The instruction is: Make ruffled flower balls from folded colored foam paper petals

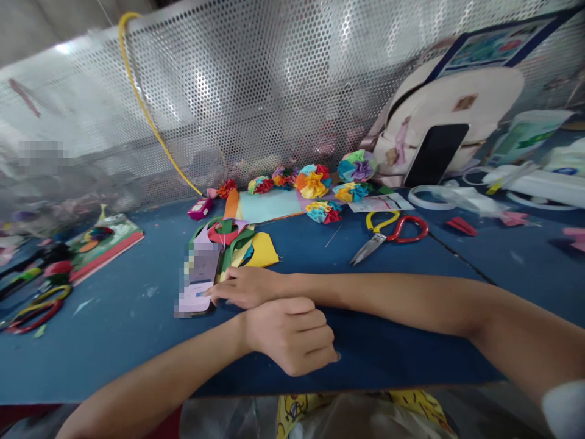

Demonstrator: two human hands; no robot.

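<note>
My forearms cross over the blue table. My left hand (292, 335) is curled into a fist, back of the hand up, in front of my right wrist; nothing sticks out of it, and its palm is hidden. Reaching across from the right, my right hand (249, 286) has its fingers loosely extended, a fingertip at the lit screen of a phone (199, 280) lying flat. Just behind it lie green, red and lilac paper strips (226, 235) and a yellow paper piece (264, 250). Scissors (386, 235) with one yellow and one red handle lie beyond my right forearm.
Several colourful pleated paper flowers (313, 182) line the back by a perforated metal panel (256, 85). A dark-screened phone (436, 154) leans on a white backpack (493, 91). Tape rolls (427, 198) sit at right. A second pair of scissors (41, 309) and a booklet (107, 247) lie left.
</note>
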